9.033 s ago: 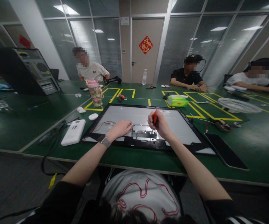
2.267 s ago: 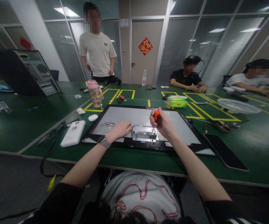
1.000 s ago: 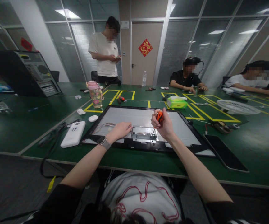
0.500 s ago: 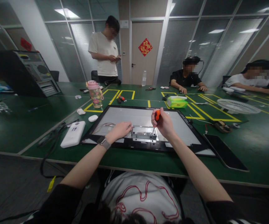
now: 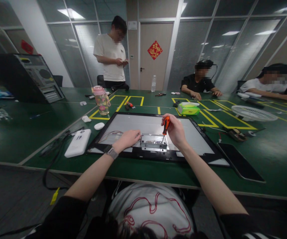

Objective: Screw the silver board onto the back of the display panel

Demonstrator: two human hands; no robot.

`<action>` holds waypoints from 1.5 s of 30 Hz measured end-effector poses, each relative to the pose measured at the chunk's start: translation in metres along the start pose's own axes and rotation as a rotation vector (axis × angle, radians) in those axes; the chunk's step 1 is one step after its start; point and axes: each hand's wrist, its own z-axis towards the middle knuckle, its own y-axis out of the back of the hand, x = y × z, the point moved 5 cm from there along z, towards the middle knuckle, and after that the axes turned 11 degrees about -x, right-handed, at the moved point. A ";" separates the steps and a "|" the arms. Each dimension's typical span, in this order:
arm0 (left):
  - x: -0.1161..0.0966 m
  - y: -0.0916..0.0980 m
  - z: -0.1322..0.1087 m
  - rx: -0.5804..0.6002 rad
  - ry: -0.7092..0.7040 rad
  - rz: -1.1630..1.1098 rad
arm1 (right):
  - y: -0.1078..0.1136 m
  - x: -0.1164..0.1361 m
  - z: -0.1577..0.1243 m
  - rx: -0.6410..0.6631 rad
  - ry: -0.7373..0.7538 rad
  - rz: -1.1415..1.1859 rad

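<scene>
A flat display panel (image 5: 193,134) with a black frame lies face down or up, I cannot tell which, on the green table. At its near middle sits a silver metal bracket (image 5: 149,137). My right hand (image 5: 177,132) is closed around the orange and black handle of a screwdriver (image 5: 166,125), whose shaft points down to the bracket's right part. My left hand (image 5: 128,140) rests on the panel with its fingers stretched out, the fingertips at the bracket's left edge. Thin wires (image 5: 108,133) run on the panel left of that hand.
A white power bank (image 5: 78,143) and a white oval case (image 5: 99,126) lie left of the panel. Behind it stand a pink-lidded bottle (image 5: 101,101) and a green tissue pack (image 5: 189,109). A black phone (image 5: 240,162) lies right. Other people are around the table.
My right hand has shifted its hold, and the screwdriver's handle now shows more fully and leans differently. My left hand stays in place.
</scene>
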 end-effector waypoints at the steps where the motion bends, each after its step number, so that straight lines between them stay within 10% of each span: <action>1: 0.000 0.000 0.000 -0.001 -0.002 0.001 | 0.000 0.000 0.000 0.002 0.004 -0.009; 19: 0.001 -0.002 0.000 -0.011 -0.015 0.015 | -0.012 -0.003 -0.007 0.176 -0.158 0.121; 28: 0.002 -0.002 0.000 0.002 0.003 0.006 | -0.003 0.003 -0.001 0.009 -0.048 0.031; 45: 0.002 -0.002 0.000 0.003 0.000 -0.006 | -0.009 -0.002 -0.004 0.074 -0.171 0.131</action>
